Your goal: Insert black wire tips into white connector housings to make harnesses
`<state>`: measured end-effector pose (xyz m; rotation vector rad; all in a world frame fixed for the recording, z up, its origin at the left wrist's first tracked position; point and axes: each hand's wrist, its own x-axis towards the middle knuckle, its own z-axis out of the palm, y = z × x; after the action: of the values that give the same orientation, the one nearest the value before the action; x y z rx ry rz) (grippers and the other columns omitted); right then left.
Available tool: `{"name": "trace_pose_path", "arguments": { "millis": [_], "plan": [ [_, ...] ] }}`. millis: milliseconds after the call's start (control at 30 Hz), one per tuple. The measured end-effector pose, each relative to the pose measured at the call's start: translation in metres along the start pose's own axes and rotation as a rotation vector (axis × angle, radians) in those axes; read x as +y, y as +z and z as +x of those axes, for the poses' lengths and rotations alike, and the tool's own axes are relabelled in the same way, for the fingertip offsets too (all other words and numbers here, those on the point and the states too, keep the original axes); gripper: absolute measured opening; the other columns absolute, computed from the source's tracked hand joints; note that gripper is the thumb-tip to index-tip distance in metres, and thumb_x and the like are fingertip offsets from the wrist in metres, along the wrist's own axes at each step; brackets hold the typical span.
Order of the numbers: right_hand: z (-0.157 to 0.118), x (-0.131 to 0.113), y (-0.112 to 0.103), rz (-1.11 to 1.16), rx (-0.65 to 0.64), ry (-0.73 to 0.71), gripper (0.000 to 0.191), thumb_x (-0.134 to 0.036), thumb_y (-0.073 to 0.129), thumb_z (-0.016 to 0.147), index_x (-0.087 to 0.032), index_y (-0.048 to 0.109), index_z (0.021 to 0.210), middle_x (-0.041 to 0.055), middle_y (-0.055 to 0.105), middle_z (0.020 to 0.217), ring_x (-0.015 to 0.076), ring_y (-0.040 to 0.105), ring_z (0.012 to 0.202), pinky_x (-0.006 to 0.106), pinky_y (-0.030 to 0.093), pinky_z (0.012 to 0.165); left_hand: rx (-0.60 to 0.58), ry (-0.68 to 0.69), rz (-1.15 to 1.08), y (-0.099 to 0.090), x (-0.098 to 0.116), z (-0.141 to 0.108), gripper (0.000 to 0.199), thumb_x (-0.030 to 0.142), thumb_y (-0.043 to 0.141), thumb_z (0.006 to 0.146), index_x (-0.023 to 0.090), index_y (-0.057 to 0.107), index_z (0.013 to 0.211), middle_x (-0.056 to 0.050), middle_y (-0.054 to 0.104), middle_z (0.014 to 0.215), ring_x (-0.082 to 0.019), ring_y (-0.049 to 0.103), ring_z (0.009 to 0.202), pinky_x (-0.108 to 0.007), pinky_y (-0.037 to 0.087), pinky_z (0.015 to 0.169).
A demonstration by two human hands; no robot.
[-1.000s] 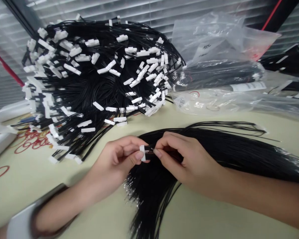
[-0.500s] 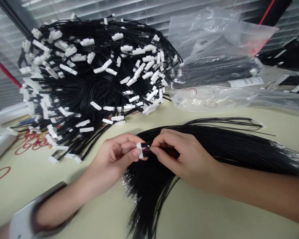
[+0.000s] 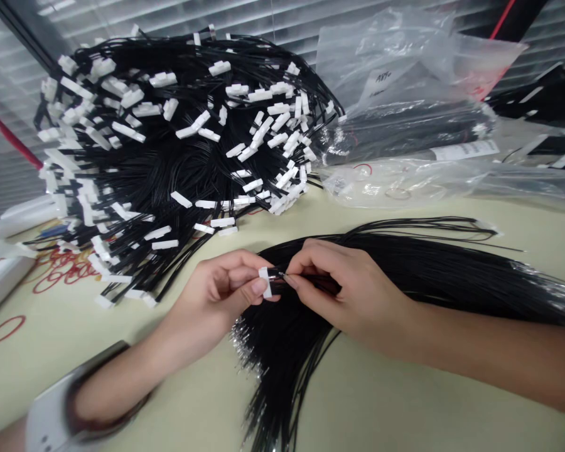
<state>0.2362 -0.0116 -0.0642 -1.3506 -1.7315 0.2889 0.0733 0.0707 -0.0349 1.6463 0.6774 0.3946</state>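
Observation:
Between the thumb and fingers of my left hand (image 3: 228, 282) is a small white connector housing (image 3: 265, 282). My right hand (image 3: 346, 285) pinches a thin black wire (image 3: 282, 274) close to its end, just to the right of the housing. The metal tip of that wire points at the housing; whether it touches is too small to tell. Under both hands lies a thick bundle of loose black wires (image 3: 395, 263), with bare silvery terminals at its ends.
A large heap of black wire harnesses (image 3: 169, 150) with white connectors stands at the back left. Clear plastic bags (image 3: 405, 125) lie at the back right. Red rubber bands (image 3: 51, 276) and a white box (image 3: 2, 282) are at the left, on the pale table (image 3: 386, 402).
My hands keep nearly the same pose, with the housing and wire still held. The view has shifted very slightly, and the wire tip shows a little differently beside the housing.

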Motion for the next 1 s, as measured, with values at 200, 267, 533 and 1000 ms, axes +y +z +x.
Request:
{"name": "trace_pose_path", "arguments": {
  "millis": [200, 267, 533, 1000],
  "plan": [
    [0.0002, -0.001, 0.0001, 0.005, -0.013, -0.031, 0.008, -0.014, 0.048, 0.08, -0.015, 0.054, 0.074, -0.002, 0.052, 0.071, 0.0043, 0.043, 0.059, 0.017, 0.032, 0.052, -0.008, -0.001, -0.001, 0.0013, 0.0016, 0.0034, 0.006, 0.011, 0.055, 0.079, 0.014, 0.059, 0.082, 0.002, 0.064, 0.063, -0.007, 0.058, 0.06, -0.014, 0.042, 0.056],
    [0.0001, -0.001, 0.0002, 0.002, -0.023, -0.037, 0.008, -0.014, 0.048, 0.08, -0.015, 0.054, 0.074, -0.0021, 0.052, 0.071, 0.004, 0.042, 0.059, 0.017, 0.031, 0.052, -0.015, 0.007, -0.001, 0.001, 0.0005, 0.0045, 0.006, 0.01, 0.056, 0.078, 0.015, 0.06, 0.081, 0.002, 0.064, 0.063, -0.007, 0.058, 0.061, -0.014, 0.043, 0.057],
    [-0.0023, 0.0008, 0.0026, 0.0, -0.035, -0.046, 0.01, -0.015, 0.046, 0.081, -0.014, 0.054, 0.075, -0.0018, 0.052, 0.071, 0.0046, 0.042, 0.058, 0.018, 0.031, 0.052, -0.002, 0.038, 0.037, 0.0017, -0.0033, 0.0024, 0.005, 0.011, 0.06, 0.075, 0.015, 0.061, 0.077, 0.001, 0.067, 0.067, -0.009, 0.06, 0.064, -0.017, 0.045, 0.061],
    [-0.0001, 0.0047, 0.0006, -0.18, 0.142, -0.255, 0.015, -0.015, 0.046, 0.085, -0.013, 0.06, 0.082, 0.003, 0.054, 0.074, 0.0083, 0.048, 0.067, 0.021, 0.041, 0.062, -0.016, -0.034, -0.097, -0.0053, -0.0023, 0.0092, 0.007, 0.016, 0.059, 0.078, 0.014, 0.058, 0.084, -0.001, 0.066, 0.068, -0.01, 0.061, 0.066, -0.017, 0.046, 0.061]
  ]
}}
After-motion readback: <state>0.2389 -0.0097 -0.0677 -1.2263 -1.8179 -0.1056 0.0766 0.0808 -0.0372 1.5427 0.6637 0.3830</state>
